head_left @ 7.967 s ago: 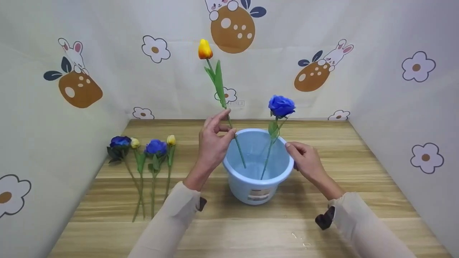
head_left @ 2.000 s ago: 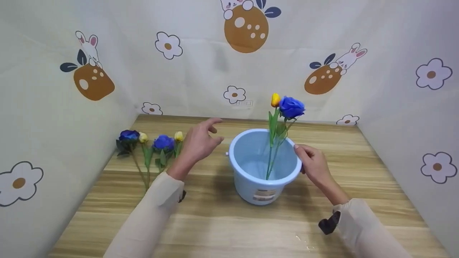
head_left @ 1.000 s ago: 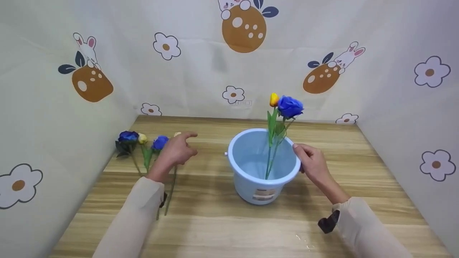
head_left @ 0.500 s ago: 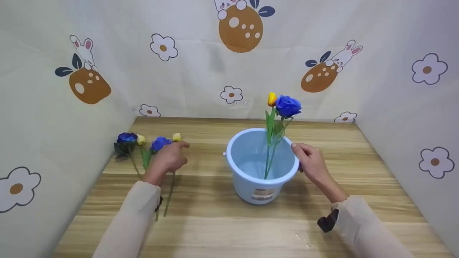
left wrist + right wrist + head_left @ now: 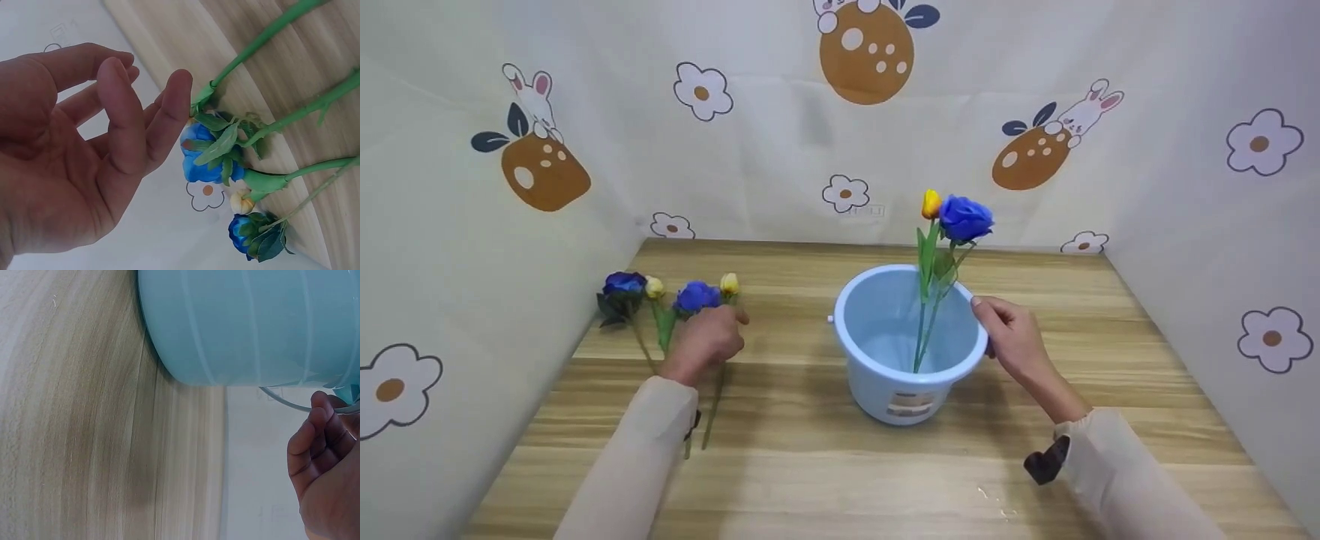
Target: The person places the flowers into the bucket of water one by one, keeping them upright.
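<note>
My left hand [image 5: 706,336] hovers over a blue rose [image 5: 697,297] and a yellow tulip [image 5: 729,283] lying on the table. In the left wrist view its fingers are loosely bent with nothing between them, fingertips close to the blue rose [image 5: 197,163]. My right hand [image 5: 1014,336] pinches the right rim of a light blue bucket [image 5: 870,390], thumb on top; the right wrist view shows its curled fingers by the wire handle [image 5: 287,402]. An orange-yellow tulip [image 5: 931,204] and a blue rose [image 5: 966,219] lean upright inside the bucket.
A dark blue rose [image 5: 624,285] and another yellow tulip [image 5: 655,287] lie farther left, near the left wall. The wooden table [image 5: 825,480] meets patterned cloth walls [image 5: 765,150] at the back and sides. Small shiny spots [image 5: 997,504] mark the table's front right.
The orange-yellow tulip went from my left hand into the bucket beside the rose. My left hand then moved left and down to the lying flowers. My right hand stays on the rim.
</note>
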{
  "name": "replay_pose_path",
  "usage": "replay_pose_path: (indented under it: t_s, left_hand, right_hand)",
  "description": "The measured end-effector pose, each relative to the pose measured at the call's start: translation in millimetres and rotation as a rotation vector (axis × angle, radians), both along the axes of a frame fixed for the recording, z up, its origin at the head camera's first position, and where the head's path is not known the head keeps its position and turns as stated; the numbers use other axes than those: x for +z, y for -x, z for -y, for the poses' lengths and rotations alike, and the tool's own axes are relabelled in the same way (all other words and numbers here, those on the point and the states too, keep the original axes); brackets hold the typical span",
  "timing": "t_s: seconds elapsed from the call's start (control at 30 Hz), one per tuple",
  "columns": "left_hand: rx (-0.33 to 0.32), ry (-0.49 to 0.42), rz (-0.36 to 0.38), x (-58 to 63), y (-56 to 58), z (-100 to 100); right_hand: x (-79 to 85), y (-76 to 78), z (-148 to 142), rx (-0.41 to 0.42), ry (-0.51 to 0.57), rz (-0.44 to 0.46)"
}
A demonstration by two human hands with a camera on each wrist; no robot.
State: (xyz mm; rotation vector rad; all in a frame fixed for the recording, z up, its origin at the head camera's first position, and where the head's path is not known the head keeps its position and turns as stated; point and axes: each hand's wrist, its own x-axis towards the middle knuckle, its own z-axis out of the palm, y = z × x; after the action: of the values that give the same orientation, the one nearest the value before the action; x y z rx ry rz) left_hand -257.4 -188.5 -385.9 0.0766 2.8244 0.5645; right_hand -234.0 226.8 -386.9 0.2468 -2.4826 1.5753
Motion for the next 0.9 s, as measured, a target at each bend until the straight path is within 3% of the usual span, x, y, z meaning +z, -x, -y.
replay_pose_path:
  t_s: [0.33,0.63,0.8,0.9]
  left_hand:
    - [-0.062,0.099,0.078,-5.9,-2.4,4]
    - [-0.052,0.158,0.185,-8.0,-4.3,5]
    - [-0.087,0.185,0.188,-12.3,-3.9,4]
    - [-0.061,0.15,0.189,-16.6,-4.1,4]
  right_hand:
    - [-0.4,0.7,2,-0.016,0.031,-0.041]
    - [-0.1,2.3,3,-0.02,0.038,-0.035]
    - [-0.2,1.6,2,-0.017,0.024,-0.029]
    - [0.2,0.9,2,-0.016,0.013,-0.025]
